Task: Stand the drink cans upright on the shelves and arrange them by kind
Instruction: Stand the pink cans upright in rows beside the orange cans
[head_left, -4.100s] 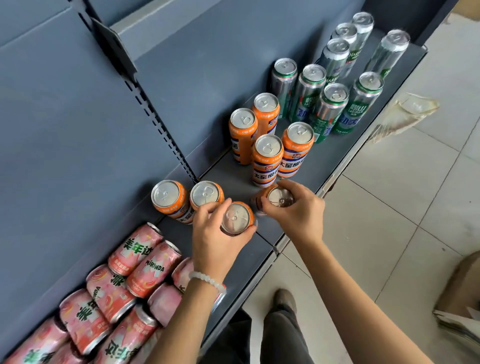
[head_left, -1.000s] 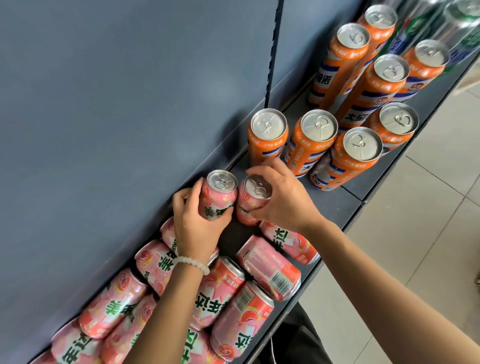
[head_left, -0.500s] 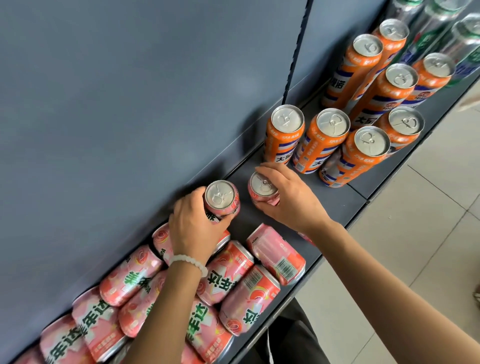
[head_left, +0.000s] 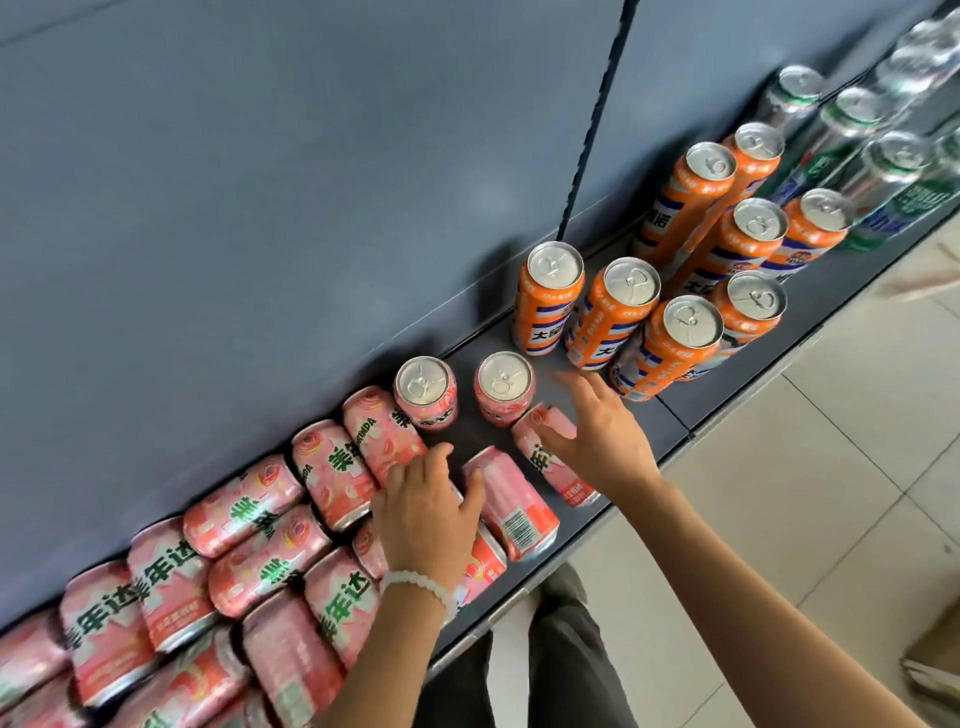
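Reaching down over the shelf (head_left: 670, 410), both hands hover among the toppled pink cans. The right hand (head_left: 597, 436) has its fingers spread and loosely bent, its grip empty, though its fingertips look to touch the lying pink can (head_left: 553, 457) directly beneath it. That can's long axis runs from the fingertips back toward the wrist and the shelf's front edge. The left hand (head_left: 423, 512), also slack and holding nothing, sits over another lying can (head_left: 511, 504) just to its right. Two upright pink cans (head_left: 426, 392) stand just beyond the fingertips, so each can needs tipping up and away.
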